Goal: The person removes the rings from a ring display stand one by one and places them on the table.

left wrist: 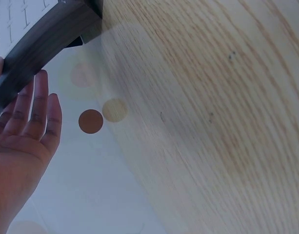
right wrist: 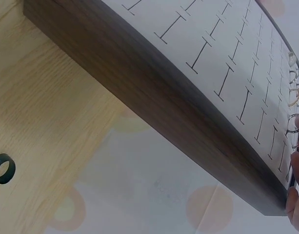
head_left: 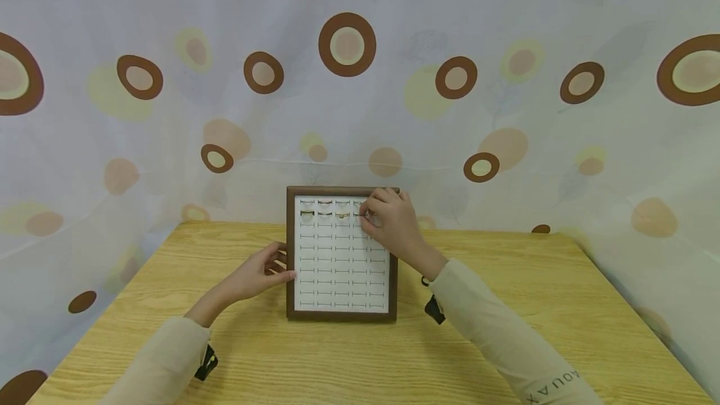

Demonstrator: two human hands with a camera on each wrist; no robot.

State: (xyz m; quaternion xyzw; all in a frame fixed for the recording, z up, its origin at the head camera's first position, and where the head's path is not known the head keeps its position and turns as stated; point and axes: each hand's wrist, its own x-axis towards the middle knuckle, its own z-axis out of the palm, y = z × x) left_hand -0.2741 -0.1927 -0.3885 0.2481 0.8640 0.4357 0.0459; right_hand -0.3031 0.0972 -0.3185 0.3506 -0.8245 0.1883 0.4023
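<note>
A brown-framed ring display board stands propped up on the table, its white face covered with rows of slits. Several rings sit in the top two rows. At the left edge of the frame, my left hand grips it, the thumb on the front and the other fingers behind the side. My right hand is at the board's upper right, thumb and index finger pinching a small ring at a second-row slit. Those fingertips partly cover the ring and the slits beside it.
Under the board is a wood-grain table. Behind it hangs a pale curtain with brown and yellow circles. A dark ring-shaped band shows over the table in the right wrist view.
</note>
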